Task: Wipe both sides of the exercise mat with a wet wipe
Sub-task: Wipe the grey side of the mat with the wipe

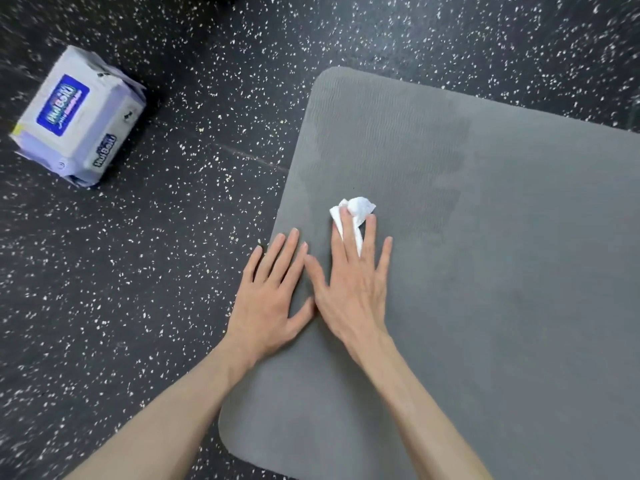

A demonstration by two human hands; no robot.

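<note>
A grey exercise mat (485,271) lies flat on the floor and fills the right half of the view. A crumpled white wet wipe (358,206) sits on the mat near its left edge. My right hand (349,282) lies flat with straight fingers and presses the wipe onto the mat. My left hand (270,296) rests flat beside it, fingers spread, across the mat's left edge. A darker damp patch shows on the mat beyond the wipe.
A pack of wet wipes (79,116) in white and blue wrapping stands on the floor at the upper left. The black rubber floor (138,271) with white speckles surrounds the mat.
</note>
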